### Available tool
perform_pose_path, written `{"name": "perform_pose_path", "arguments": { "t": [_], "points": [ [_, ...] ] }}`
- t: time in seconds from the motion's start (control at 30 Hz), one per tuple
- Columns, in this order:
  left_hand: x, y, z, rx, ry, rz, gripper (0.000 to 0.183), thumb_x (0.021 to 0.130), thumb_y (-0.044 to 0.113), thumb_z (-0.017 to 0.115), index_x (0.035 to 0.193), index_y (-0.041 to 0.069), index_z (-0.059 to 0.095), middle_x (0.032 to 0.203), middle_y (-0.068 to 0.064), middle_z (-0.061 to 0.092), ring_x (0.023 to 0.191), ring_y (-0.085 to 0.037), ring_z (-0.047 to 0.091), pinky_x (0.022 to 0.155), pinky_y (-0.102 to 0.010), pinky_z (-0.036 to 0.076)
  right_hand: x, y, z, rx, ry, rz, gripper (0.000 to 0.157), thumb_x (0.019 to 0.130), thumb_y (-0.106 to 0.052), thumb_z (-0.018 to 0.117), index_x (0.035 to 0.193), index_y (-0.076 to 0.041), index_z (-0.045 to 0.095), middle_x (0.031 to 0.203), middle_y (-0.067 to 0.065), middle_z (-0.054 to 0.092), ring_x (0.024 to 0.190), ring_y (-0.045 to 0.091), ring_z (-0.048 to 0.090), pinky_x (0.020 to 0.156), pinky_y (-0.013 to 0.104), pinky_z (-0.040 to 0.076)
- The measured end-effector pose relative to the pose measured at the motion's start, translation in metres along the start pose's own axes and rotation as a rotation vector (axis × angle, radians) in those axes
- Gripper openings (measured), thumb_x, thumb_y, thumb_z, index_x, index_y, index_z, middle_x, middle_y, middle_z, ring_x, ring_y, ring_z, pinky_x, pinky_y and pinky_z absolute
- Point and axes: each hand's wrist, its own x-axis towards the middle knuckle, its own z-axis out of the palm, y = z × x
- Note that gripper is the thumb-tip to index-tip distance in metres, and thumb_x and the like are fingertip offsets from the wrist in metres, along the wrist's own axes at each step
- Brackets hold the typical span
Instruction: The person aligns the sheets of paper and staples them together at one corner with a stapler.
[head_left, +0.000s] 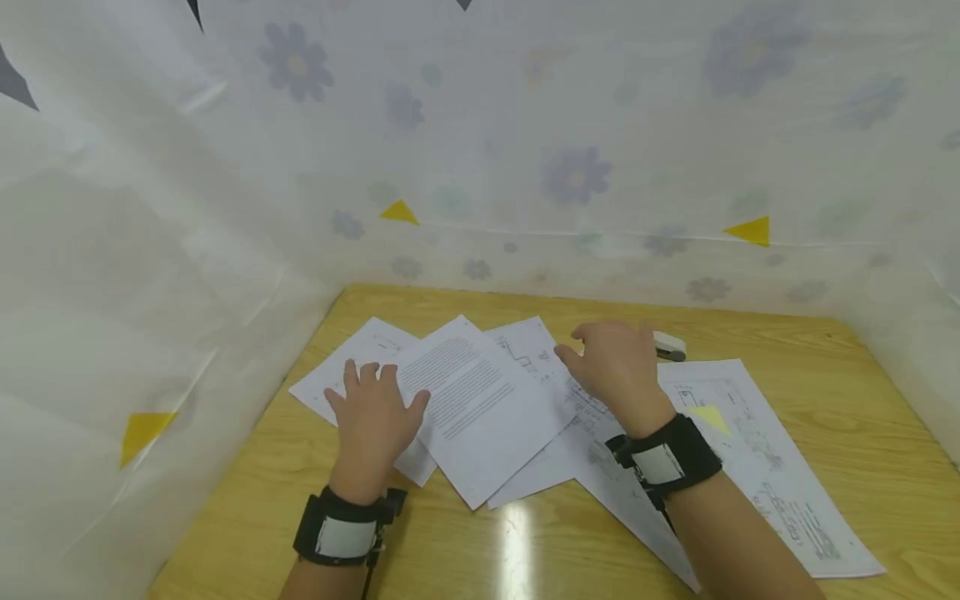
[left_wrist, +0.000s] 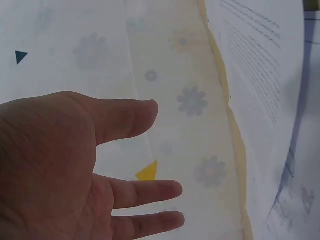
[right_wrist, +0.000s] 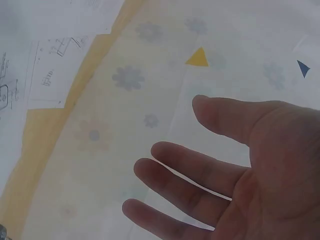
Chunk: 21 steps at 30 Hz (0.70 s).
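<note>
My left hand (head_left: pixel 375 425) hovers over the left papers with its fingers spread, holding nothing; the left wrist view shows its thumb (left_wrist: pixel 127 117) and fingers apart. Beneath and beside it lie a sheet with drawings (head_left: pixel 372 337) and, overlapping that, a sheet of printed text (head_left: pixel 480 417). To the right, my right hand (head_left: pixel 618 367) is over the drawing sheets, its fingers loosely bent and nothing between them, as the right wrist view shows (right_wrist: pixel 200 175). Near its fingers is another drawing sheet (head_left: pixel 536 342). A white stapler-like object (head_left: pixel 670 346) sits just behind the hand, partly hidden.
A large drawing sheet (head_left: pixel 780 483) with a yellow sticky note (head_left: pixel 710 417) lies under and beside the right forearm. The wooden table (head_left: pixel 847 400) meets a flowered white sheet (head_left: pixel 495 183) hanging at the back and sides, marked with yellow triangles (head_left: pixel 750 231).
</note>
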Motion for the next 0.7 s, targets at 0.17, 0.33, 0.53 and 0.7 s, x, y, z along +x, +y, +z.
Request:
{"name": "perform_pose_path", "arguments": {
  "t": [0.17, 0.33, 0.53, 0.7],
  "points": [
    [-0.002, -0.006, 0.011, 0.01, -0.051, -0.03, 0.07, 0.095, 0.049, 0.067, 0.134, -0.008, 0.06, 0.148, -0.032, 0.053, 0.152, -0.054, 0.026, 0.114, -0.082, 0.02, 0.008, -0.01, 0.013, -0.025, -0.047, 0.006, 0.044, 0.1, -0.048, 0.065, 0.125, -0.013, 0.077, 0.117, 0.011, 0.078, 0.119, 0.043, 0.067, 0.117, 0.075, 0.024],
    [-0.003, -0.011, 0.02, 0.011, -0.074, -0.046, 0.071, 0.096, 0.05, 0.066, 0.134, -0.01, 0.061, 0.147, -0.033, 0.053, 0.152, -0.055, 0.026, 0.114, -0.082, 0.021, 0.013, -0.015, 0.021, -0.021, -0.09, 0.014, 0.045, 0.099, -0.048, 0.065, 0.125, -0.014, 0.077, 0.117, 0.01, 0.079, 0.124, 0.041, 0.065, 0.12, 0.073, 0.023],
    [-0.002, -0.014, 0.026, 0.013, -0.082, -0.054, 0.07, 0.095, 0.05, 0.067, 0.133, -0.009, 0.062, 0.144, -0.033, 0.055, 0.15, -0.054, 0.029, 0.112, -0.083, 0.023, 0.019, -0.021, 0.03, -0.017, -0.083, -0.003, 0.044, 0.098, -0.048, 0.066, 0.121, -0.013, 0.078, 0.113, 0.01, 0.079, 0.119, 0.041, 0.068, 0.117, 0.073, 0.027],
    [-0.004, -0.017, 0.031, 0.02, -0.089, -0.064, 0.07, 0.095, 0.05, 0.066, 0.131, -0.011, 0.063, 0.142, -0.033, 0.055, 0.149, -0.054, 0.03, 0.111, -0.082, 0.026, 0.025, -0.025, 0.041, -0.019, -0.11, 0.01, 0.044, 0.098, -0.048, 0.067, 0.121, -0.013, 0.078, 0.12, 0.009, 0.078, 0.12, 0.041, 0.067, 0.118, 0.072, 0.028]
  ]
}}
